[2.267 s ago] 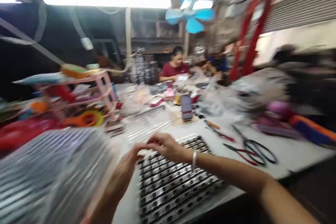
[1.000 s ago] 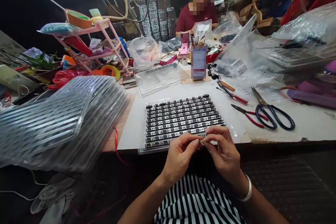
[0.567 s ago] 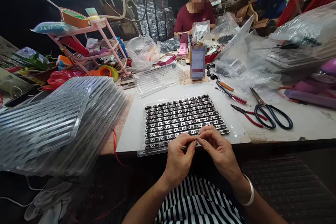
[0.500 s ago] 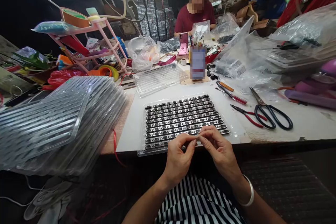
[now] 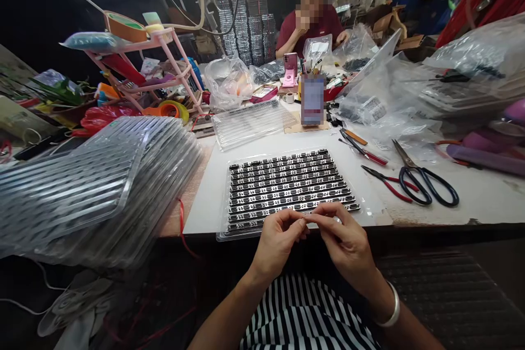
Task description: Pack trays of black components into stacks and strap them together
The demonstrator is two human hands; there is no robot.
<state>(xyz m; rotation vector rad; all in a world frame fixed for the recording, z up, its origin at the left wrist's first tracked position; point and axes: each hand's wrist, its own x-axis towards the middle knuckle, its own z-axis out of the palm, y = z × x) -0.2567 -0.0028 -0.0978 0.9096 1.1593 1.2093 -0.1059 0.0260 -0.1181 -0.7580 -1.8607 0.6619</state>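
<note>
Just over the near edge of a clear plastic tray, my two hands meet at the fingertips. My left hand is pinched, thumb against forefinger; whatever sits between them is too small to make out. Its fingertips touch those of my right hand, whose fingers are bent together, with a small shiny bit showing by them that I cannot identify. Rows of small black-and-silver connectors fill the tray, which lies on a white work surface.
At left leans a tall stack of clear trays. To the right lie scissors, red-handled pliers and a red-handled tool. Behind stand another clear tray, a phone and a pink rack. A person sits opposite.
My right thumb and fingers have shifted against the left fingertips, the right forefinger now reaching straighter across. The person opposite has raised a hand to the face. The view has moved slightly.
</note>
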